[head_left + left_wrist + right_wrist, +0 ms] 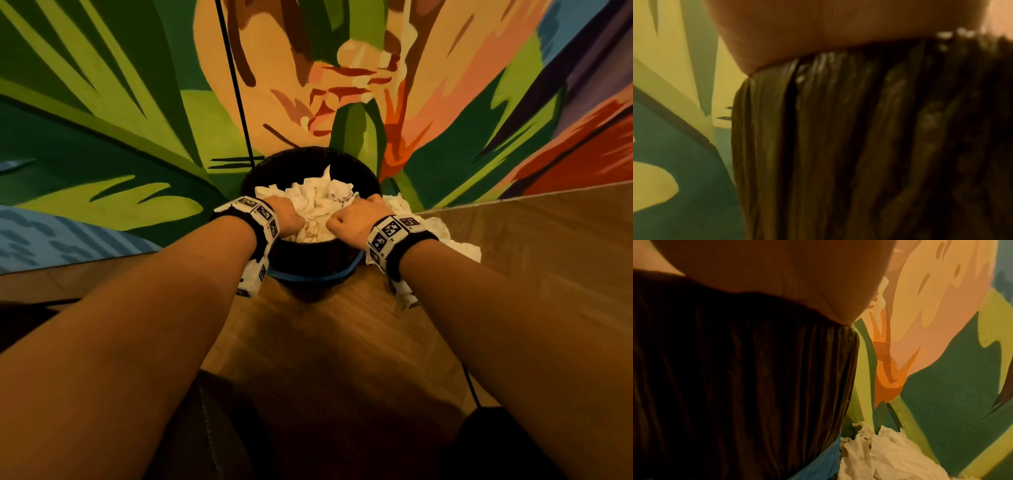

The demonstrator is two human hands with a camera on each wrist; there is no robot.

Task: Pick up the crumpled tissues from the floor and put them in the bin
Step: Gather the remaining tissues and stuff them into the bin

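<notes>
A round bin (pixel 315 255) with a black liner and a blue band stands on the wooden floor against the painted wall. White crumpled tissues (pixel 318 197) are heaped up to its rim. My left hand (pixel 286 214) and right hand (pixel 356 219) are both on top of this heap, with fingers curled down into the paper. More crumpled tissue (pixel 442 233) lies on the floor just right of the bin, behind my right wrist; the right wrist view shows this floor tissue (pixel 885 456) beside the liner (pixel 735 386). In the left wrist view only my palm and the liner (pixel 838 146) show.
The mural wall (pixel 137 120) rises directly behind the bin, with a thin black cable (pixel 236 85) running down it. Wooden floor (pixel 531 274) spreads to the right and towards me. A dark object (pixel 496 445) and a cord sit at the lower right.
</notes>
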